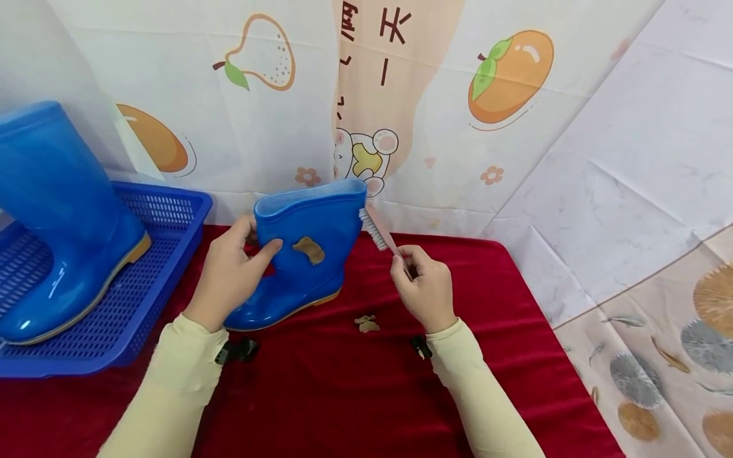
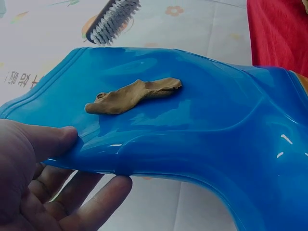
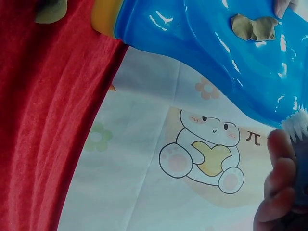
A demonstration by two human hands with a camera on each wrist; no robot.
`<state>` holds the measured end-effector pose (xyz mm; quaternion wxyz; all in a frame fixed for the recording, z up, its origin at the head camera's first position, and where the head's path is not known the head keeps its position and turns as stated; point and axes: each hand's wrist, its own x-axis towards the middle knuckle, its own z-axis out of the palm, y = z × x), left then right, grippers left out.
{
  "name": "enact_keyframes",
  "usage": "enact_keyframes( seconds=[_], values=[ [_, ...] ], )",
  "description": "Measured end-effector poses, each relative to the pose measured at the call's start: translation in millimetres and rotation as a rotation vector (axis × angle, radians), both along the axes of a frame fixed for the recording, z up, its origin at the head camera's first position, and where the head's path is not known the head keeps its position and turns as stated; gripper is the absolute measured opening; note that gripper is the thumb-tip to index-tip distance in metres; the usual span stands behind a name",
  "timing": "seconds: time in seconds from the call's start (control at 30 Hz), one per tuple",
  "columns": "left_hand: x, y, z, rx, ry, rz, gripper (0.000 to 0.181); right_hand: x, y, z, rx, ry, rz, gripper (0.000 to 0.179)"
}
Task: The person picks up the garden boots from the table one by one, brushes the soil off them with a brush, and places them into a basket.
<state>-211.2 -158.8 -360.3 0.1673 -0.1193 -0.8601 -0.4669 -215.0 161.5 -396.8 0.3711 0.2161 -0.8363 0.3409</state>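
Note:
A blue rain boot (image 1: 309,222) stands on the red cloth, slightly tilted, with a brown clay-like lump (image 1: 309,250) stuck to its shaft. My left hand (image 1: 233,270) grips the front of the shaft, thumb on the near side and fingers behind. In the left wrist view the lump (image 2: 134,96) lies long and uneven across the blue surface. My right hand (image 1: 425,286) holds a pink-handled brush (image 1: 382,230) by its handle. Its white bristles (image 2: 116,21) face the boot near the back of the shaft top; whether they touch it I cannot tell.
At the left, a blue plastic basket (image 1: 172,235) holds a second blue boot (image 1: 69,191). Loose brown bits (image 1: 368,324) lie on the red cloth (image 1: 343,394) between my forearms. A printed curtain (image 1: 446,159) hangs right behind the table.

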Motion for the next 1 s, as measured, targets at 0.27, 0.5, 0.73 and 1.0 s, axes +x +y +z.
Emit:
enact_keyframes(
  seconds=[0.27,0.5,0.73,1.0],
  values=[
    [-0.1,1.1,0.2,0.0,-0.009,-0.004,0.038,-0.7,-0.3,-0.8,-0.009,0.01,0.01,0.012],
    [0.9,0.0,1.6,-0.004,-0.079,-0.036,0.049,0.5,-1.0,-1.1,-0.021,0.002,0.007,0.011],
    [1.8,0.8,2.1,0.011,-0.129,-0.059,0.059,0.8,-0.7,-1.6,-0.027,0.005,0.004,0.011],
    [1.4,0.5,3.0,0.033,-0.149,-0.025,0.055,1.1,-1.1,-0.8,-0.019,-0.002,0.003,0.009]
  ],
)
